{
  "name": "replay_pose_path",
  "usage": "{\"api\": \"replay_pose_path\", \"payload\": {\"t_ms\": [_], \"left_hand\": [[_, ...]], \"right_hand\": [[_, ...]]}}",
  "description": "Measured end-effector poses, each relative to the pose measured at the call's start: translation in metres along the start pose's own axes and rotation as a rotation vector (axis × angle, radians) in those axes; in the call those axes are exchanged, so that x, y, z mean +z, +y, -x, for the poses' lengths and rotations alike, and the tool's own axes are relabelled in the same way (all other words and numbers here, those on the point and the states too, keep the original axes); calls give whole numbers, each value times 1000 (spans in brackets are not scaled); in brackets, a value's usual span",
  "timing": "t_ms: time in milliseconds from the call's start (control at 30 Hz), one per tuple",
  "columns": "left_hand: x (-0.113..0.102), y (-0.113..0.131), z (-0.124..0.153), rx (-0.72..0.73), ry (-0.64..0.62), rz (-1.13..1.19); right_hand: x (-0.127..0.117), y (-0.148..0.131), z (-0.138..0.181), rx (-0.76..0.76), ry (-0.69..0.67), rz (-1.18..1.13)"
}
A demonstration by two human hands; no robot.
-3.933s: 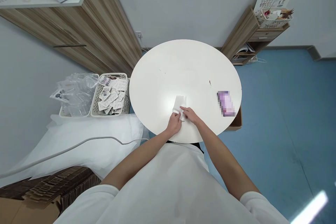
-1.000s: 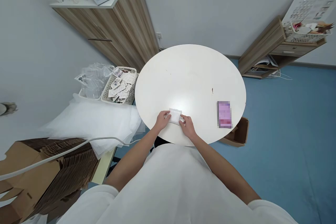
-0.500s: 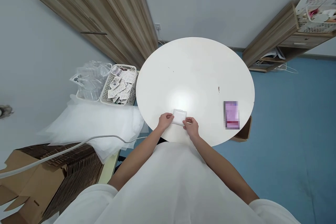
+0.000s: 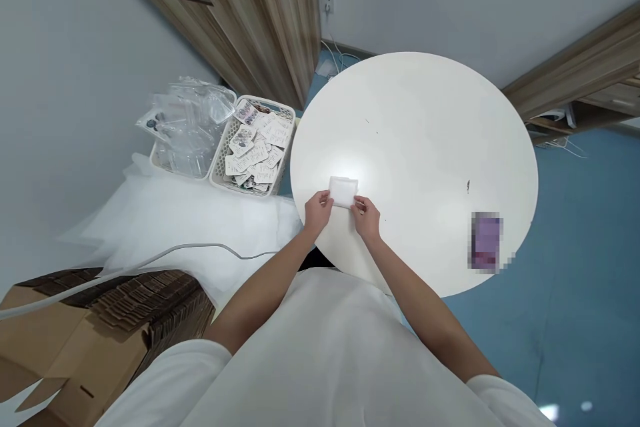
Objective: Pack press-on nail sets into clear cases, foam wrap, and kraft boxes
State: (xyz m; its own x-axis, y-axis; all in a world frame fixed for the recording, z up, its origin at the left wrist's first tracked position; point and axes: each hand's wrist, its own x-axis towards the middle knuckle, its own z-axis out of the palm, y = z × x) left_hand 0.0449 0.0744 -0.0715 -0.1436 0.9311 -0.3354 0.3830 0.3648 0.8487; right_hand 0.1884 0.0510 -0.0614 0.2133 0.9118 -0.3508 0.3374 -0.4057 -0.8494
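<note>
A small white rectangular packet, seemingly wrapped in foam sheet, is at the near left part of the round white table. My left hand pinches its left edge between thumb and fingers. On the opposite side, my right hand grips the lower right corner in the same way. What lies inside the packet is hidden by the white wrapping.
A blurred purple item lies at the table's right. To the left are a basket of printed cards, a basket of clear plastic packaging, white foam sheets, a grey cable and stacked flat cardboard boxes.
My view has turned to the left, so the table and purple item appear farther right. Both hands keep hold of the packet, which sits slightly farther from my body.
</note>
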Motion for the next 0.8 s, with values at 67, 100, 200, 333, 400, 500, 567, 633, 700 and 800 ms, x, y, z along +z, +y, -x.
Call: {"api": "replay_pose_path", "payload": {"t_ms": [67,100,200,333,400,500,567,633,700,800], "left_hand": [[-13,0,-16,36,39,-19],[-18,0,-24,57,62,-29],[-31,0,-45,106,110,-31],[-42,-1,-64,168,126,-31],[-45,-1,-69,199,128,-35],[-47,-1,-74,229,127,-38],[-47,-2,-75,229,128,-27],[-47,-2,-75,221,130,-8],[-46,-3,-74,211,132,5],[-45,-2,-73,194,130,7]], "right_hand": [[16,-11,-13,-41,-21,1],[24,-16,-19,-53,-31,-3],[43,-25,-36,-58,-42,-22],[58,-35,-53,-72,-6,-33],[62,-38,-58,-73,7,-38],[64,-40,-63,-83,9,-28],[64,-40,-63,-106,9,-18],[64,-39,-62,-134,12,-10],[64,-38,-61,-153,14,-1],[64,-38,-61,-153,5,13]]}}
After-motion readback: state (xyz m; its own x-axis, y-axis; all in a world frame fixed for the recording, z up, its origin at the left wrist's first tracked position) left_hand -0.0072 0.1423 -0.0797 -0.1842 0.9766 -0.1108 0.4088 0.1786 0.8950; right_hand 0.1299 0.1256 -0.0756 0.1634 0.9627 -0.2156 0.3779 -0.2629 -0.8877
